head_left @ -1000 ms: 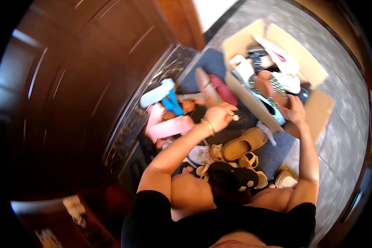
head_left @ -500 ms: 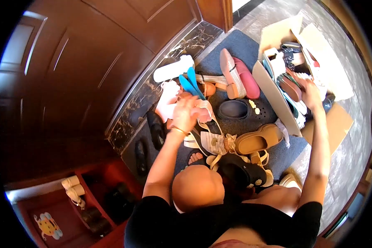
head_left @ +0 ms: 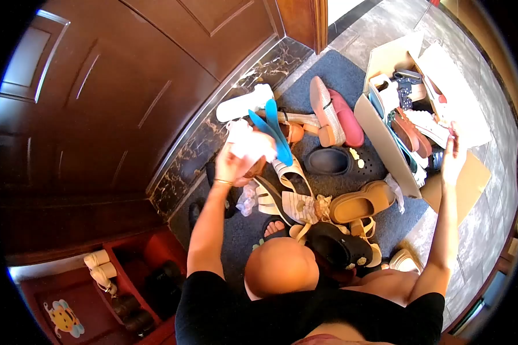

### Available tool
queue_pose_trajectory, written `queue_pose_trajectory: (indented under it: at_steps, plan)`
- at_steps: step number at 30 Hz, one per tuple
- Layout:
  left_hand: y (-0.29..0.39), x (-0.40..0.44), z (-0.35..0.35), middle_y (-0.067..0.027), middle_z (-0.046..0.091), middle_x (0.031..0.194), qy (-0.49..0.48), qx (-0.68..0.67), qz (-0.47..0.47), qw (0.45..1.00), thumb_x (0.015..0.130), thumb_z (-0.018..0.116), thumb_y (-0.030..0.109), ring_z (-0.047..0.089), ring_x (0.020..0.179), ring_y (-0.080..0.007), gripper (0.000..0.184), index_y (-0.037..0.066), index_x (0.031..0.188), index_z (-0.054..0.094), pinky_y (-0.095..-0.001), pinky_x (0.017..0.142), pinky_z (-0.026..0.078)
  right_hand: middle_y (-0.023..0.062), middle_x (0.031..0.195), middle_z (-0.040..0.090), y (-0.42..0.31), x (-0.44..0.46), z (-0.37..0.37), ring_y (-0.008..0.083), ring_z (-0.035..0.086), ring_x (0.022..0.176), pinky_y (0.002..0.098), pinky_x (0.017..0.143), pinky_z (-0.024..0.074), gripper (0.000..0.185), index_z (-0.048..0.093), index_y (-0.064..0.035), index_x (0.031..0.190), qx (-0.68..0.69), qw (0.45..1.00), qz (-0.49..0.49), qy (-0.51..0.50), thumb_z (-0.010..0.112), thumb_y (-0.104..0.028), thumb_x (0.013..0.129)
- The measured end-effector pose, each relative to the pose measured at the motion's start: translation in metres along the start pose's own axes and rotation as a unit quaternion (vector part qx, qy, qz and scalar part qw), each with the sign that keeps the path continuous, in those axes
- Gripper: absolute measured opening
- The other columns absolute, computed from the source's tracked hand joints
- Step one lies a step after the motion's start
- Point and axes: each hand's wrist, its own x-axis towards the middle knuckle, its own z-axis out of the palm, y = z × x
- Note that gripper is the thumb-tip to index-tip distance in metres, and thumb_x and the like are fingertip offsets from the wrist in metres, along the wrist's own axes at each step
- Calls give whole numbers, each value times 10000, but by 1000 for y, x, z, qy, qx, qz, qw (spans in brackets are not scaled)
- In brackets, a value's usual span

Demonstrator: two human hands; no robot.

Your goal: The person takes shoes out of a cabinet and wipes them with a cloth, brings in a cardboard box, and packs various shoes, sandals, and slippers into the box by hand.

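My left hand (head_left: 230, 165) is closed on a pale pink thing (head_left: 252, 147), washed out by glare, so its kind is unclear. Blue insoles (head_left: 279, 135) lie just right of it, and a striped white sandal (head_left: 292, 175) is below. My right hand (head_left: 454, 154) is raised at the right side of an open cardboard box (head_left: 388, 146), fingers partly curled and apart, with nothing visible in them. Packed in the box are brown sandals (head_left: 408, 136), a white shoe (head_left: 384, 92) and dark polka-dot footwear (head_left: 406, 92).
A black clog (head_left: 328, 161), tan shoe (head_left: 357, 202), pink shoe (head_left: 346, 118) and wedge shoe (head_left: 325, 109) crowd the blue mat (head_left: 334, 63). A white bottle-like object (head_left: 242, 106) lies by the wall. A red shoe cabinet (head_left: 149, 253) stands at lower left, below the brown door (head_left: 121, 115).
My left hand has moved left and slightly down, carrying the pale pink thing. My right hand has drawn away from the brown sandals, which stay in the box. The blue insoles have shifted right.
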Motion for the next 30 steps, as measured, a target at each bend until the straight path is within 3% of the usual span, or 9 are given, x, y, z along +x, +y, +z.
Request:
queue_pose_trajectory:
  at_steps: [5,7,9,11,17,18,25,26,30]
  plan:
    - [5,52,-82,-4,646,849,77,-15,-211,974,780,689,35,601,702,-110,220,26,982,603,-268,643,517,122,1159,581,-63,-4,6,222,544,1093,342,963,417,317,569,-17,1155,13,998,-50,36,451,82,877]
    - [-50,64,-103,-15,654,888,-7,115,-278,953,738,698,37,599,724,-105,330,30,1058,618,-246,658,506,137,1109,599,-85,-14,14,273,535,1108,373,953,418,312,580,-19,1096,-9,994,-111,-11,445,97,839]
    - [-100,67,-91,-65,667,872,-58,108,-227,966,662,744,62,632,749,-173,401,8,1040,621,-284,681,520,159,1093,603,-122,-27,26,318,563,1050,420,953,418,262,603,-33,1050,-99,973,-185,-95,480,-13,819]
    - [-111,69,-70,-127,682,931,-93,512,-66,851,648,761,113,663,826,-237,475,-9,1082,611,-328,718,530,153,1080,598,-166,-29,42,322,591,1003,419,906,458,369,613,-43,1087,-51,935,-304,-176,511,15,738]
    - [-99,70,-71,-170,680,957,-136,269,-336,892,641,769,178,671,857,-268,457,-26,1025,630,-362,769,526,144,1138,576,-192,-69,87,334,599,987,376,852,501,416,603,-62,1110,109,911,-216,-335,558,80,721]
    - [-109,67,-76,-78,671,865,-88,178,-384,902,647,760,124,645,742,-190,447,7,1051,610,-310,677,519,139,1155,561,-193,-73,92,336,589,1002,378,852,500,379,588,-73,1129,114,909,-178,-360,577,44,768]
    - [-93,85,-37,-126,655,1042,-68,152,-255,952,659,694,34,647,878,-225,668,62,1295,491,-331,749,523,140,1205,528,-187,-90,105,348,595,973,397,799,518,421,545,-110,1182,80,884,-207,-411,596,-8,777]
    - [-88,90,-27,-83,655,927,-58,163,-198,965,640,693,29,626,781,-186,650,44,1260,497,-308,716,507,143,1203,530,-186,-91,104,350,602,947,401,784,521,431,541,-111,1189,78,881,-207,-417,598,-8,774]
    - [-63,122,-24,-141,645,1080,-242,151,-320,903,655,715,214,624,957,-267,611,68,1231,570,-370,867,470,152,1230,512,-176,-94,98,351,593,974,404,820,508,451,515,-99,1212,57,873,-184,-448,600,-16,777]
